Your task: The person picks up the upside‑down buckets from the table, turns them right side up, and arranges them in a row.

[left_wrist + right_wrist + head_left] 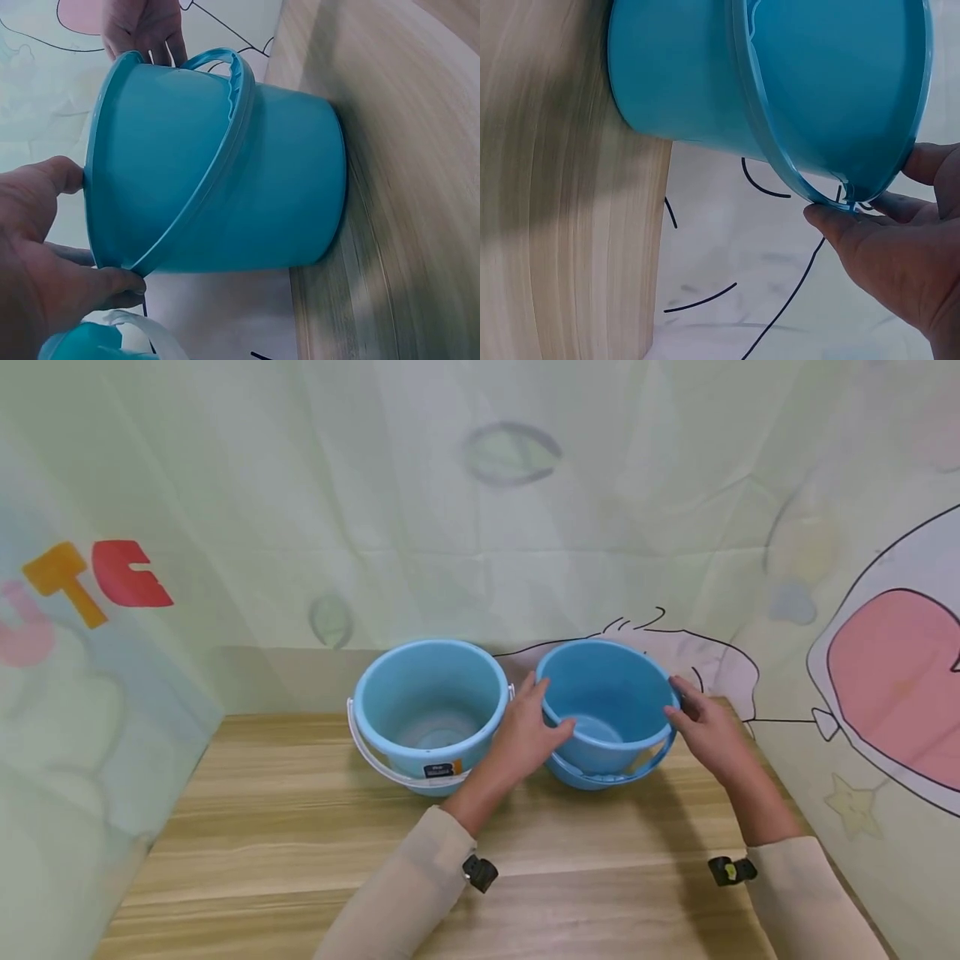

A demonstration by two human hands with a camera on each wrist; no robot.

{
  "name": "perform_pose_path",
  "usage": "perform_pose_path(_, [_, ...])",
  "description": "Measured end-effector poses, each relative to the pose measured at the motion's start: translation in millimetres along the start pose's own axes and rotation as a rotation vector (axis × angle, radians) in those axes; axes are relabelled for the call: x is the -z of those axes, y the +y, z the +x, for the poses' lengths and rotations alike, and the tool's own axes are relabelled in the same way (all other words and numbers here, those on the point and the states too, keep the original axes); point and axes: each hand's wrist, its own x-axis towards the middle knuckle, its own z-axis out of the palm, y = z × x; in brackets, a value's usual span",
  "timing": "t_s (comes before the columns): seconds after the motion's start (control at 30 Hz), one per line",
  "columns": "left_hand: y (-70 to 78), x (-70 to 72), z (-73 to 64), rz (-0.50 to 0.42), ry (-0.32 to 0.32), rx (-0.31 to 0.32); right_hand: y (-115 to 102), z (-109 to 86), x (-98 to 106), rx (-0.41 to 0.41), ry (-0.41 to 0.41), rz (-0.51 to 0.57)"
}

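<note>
In the head view, a deeper-blue bucket stands upright on the table to the right, its blue handle hanging down in front. My left hand holds its rim on the left, thumb along the near edge. On the opposite side, my right hand grips the rim close to where the handle joins. The left wrist view shows the bucket's outer wall and its base at the wood. Beside my left hand is a light-blue bucket with a white handle and a dark label.
The wood-grain table runs back to a printed curtain, which also lines the left and right sides. Both buckets stand near the table's back edge, the light-blue one close by on the left.
</note>
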Motion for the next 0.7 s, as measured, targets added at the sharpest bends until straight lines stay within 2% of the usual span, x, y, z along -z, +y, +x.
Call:
perform_pose_path(0.17, [2.0,0.1,-1.7,0.005,0.001,0.015,0,0.7,0,0.008,0.001,0.001])
perform_pose_path(0.37, [3.2,-2.1,-4.3,0.034,0.058,-0.004,-1,2.4,-2,-0.013,0.003,0.058])
perform_pose_path(0.5, [6.8,-1.1,-6.1,0.054,0.091,-0.031,0,3.6,-2,-0.008,0.009,0.06])
perform_pose_path(0.6, [9.8,6.0,-8.2,0.032,0.103,-0.09,0,2.8,-1,0.011,0.017,0.07])
perform_pose_path(0.7, [12.8,19.2,-12.3,0.011,0.117,-0.17,-1,-0.2,0,0.042,0.06,0.059])
